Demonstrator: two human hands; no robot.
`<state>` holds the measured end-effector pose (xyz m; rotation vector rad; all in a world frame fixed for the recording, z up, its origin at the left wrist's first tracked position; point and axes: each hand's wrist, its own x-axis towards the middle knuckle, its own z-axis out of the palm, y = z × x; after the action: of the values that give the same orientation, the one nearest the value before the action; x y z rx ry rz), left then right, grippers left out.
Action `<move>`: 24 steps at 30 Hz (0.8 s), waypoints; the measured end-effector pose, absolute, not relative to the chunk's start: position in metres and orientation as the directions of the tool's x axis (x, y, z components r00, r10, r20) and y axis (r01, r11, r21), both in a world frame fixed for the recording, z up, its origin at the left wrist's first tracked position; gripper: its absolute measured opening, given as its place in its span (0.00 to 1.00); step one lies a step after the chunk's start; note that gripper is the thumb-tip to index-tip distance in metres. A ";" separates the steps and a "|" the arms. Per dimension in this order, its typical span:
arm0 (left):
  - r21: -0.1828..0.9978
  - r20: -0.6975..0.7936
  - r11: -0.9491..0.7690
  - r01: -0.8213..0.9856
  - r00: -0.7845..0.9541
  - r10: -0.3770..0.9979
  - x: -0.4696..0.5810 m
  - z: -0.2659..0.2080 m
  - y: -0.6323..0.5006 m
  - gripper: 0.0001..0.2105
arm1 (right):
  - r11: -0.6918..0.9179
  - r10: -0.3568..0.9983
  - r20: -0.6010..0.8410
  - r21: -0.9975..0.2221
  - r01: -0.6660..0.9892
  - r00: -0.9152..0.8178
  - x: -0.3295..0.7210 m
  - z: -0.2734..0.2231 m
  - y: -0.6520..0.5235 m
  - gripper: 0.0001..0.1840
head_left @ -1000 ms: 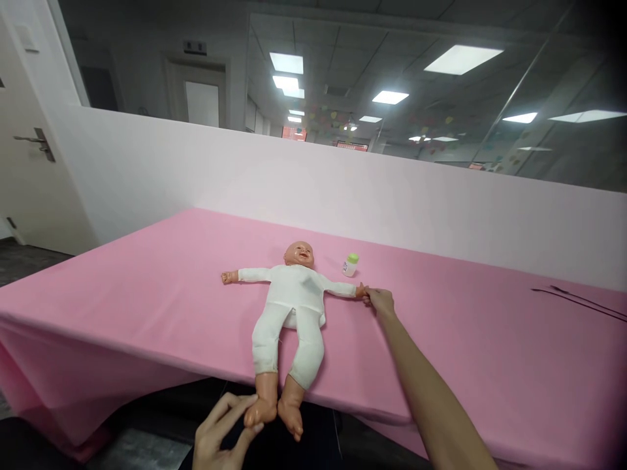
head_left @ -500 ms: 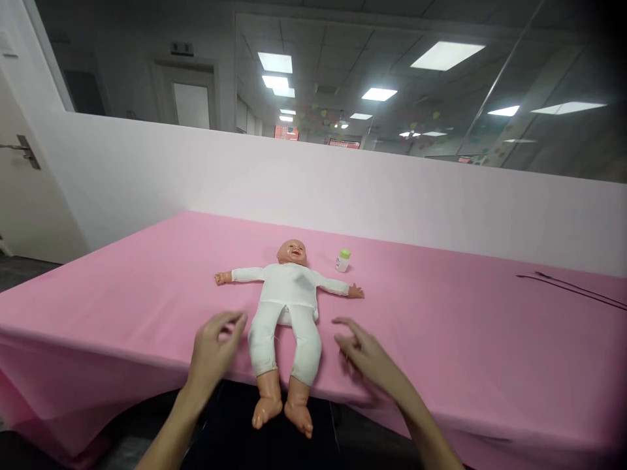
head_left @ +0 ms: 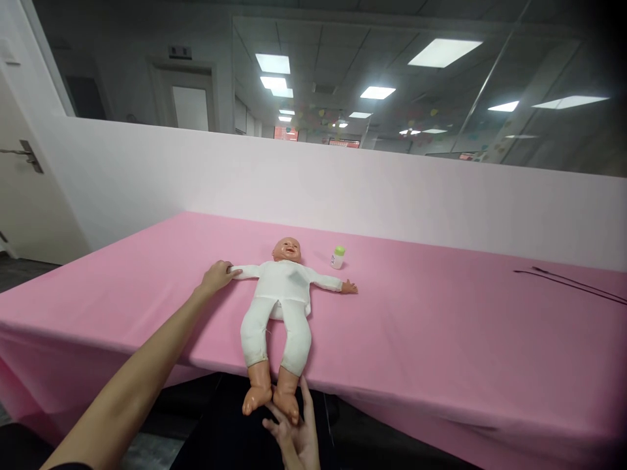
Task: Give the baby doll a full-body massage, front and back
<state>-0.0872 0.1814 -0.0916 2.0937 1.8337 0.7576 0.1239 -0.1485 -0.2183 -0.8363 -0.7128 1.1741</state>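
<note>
A baby doll in a white long-sleeved top and trousers lies on its back, arms spread, with its feet past the table's front edge. My left hand is closed around the doll's hand at the left, hiding it, with fingertips at the white cuff. At the doll's feet, my right hand is palm up with its fingers spread. Its fingers reach around and behind the foot on the right; part of them is hidden by the feet. A small white bottle with a green cap stands beside the doll's head.
Pink cloth covers the table and hangs over its front edge. Two thin dark cords lie at the far right. A white low wall with glass above runs behind, and a door is at the left.
My left hand has moved up and left onto the doll's hand. My right hand has come down and left to the doll's foot. The doll appears slightly shifted left in view.
</note>
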 end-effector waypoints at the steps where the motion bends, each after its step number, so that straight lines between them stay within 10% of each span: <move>1: 0.509 0.225 -0.187 0.840 0.079 0.971 -0.088 -0.093 0.181 0.18 | 0.173 0.961 0.033 -0.845 -0.506 0.273 0.119 -0.218 -0.149 0.60; 12: 0.752 0.029 -0.249 0.610 0.347 0.938 -0.130 -0.079 0.191 0.17 | 0.240 0.823 0.094 -0.952 -0.192 0.561 0.163 -0.198 -0.150 0.42; 24: 0.978 0.183 -0.199 -0.062 -0.203 0.962 -0.078 -0.073 0.194 0.22 | 0.437 0.847 0.361 -0.891 -0.123 0.390 0.193 -0.104 -0.111 0.24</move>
<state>-0.0779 0.1943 -0.0727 1.1874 1.1929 1.5378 0.1932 -0.1113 -0.1036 -0.9089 -0.9696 0.7384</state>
